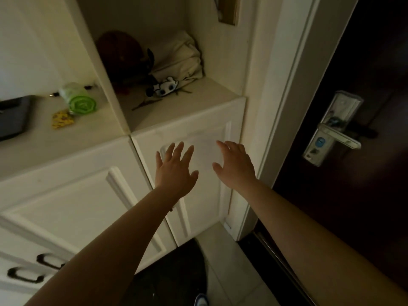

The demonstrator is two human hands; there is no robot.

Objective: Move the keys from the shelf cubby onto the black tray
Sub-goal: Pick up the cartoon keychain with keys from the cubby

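keys: in the right-hand shelf cubby [183, 102], on its floor, toward the front half. Black-and-white plush charm [164, 87] with thin dark metal pieces [146, 102] trailing down-left toward the front lip. In this dim light I can't count the keys.
long axis: the bunch runs diagonally, charm at the back-right and key tips at the front-left.
neighbours: cream cloth bag [180, 55] just behind the charm, maybe touching it. Dark reddish object [120, 51] at back-left, too dark to name.
right hand [236, 164]: empty, fingers loosely spread, palm facing the cabinet door [198, 195] below the cubby. It sits below and right of the keys.
left hand [174, 168]: empty, fingers splayed wide, also in front of the door. It sits almost straight below the keys.
nearer hand: left looks slightly closer to the key tips and right closer to the charm; it's a close call.
key relation: keys lie up and away from both sets of fingers, over the front lip; the reach goes up, then in.
black tray [13, 118]: far left on the open counter, cut off by the frame edge and well apart from the cubby.
in between: divider panel [106, 80], green roll of bags [77, 99] and a yellow patterned tag [63, 119].
status: judged as not yet picked up; the carry will go left past the divider.
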